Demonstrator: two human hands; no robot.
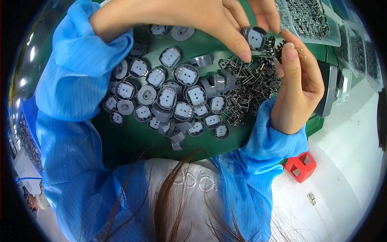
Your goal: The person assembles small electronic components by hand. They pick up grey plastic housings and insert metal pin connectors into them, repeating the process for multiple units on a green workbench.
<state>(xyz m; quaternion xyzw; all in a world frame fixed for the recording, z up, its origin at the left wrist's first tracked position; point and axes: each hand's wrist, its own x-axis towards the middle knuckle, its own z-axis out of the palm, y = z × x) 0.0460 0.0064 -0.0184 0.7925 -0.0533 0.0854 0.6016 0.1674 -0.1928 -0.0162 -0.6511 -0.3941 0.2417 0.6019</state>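
Note:
My left hand (219, 24) reaches in from the upper left, its thumb and fingers closed on a round grey plastic housing (256, 38) with a pale face. Just to its right, my right hand (298, 76) pinches a small black part with thin metal pins (279, 51) between thumb and forefinger. The two held pieces are close together; whether they touch, I cannot tell. Below them lies a heap of small black metal-pinned parts (252, 86). Many similar grey housings (187, 75) are spread over the green work surface (225, 144), some face up, others on their sides.
A clear plastic tray (333, 38) full of small metal parts stands at the upper right, with more clear boxes (354, 52) beyond it. A dark grey block (327, 90) is beside my right hand. A red plastic piece with openings (300, 167) is at lower right.

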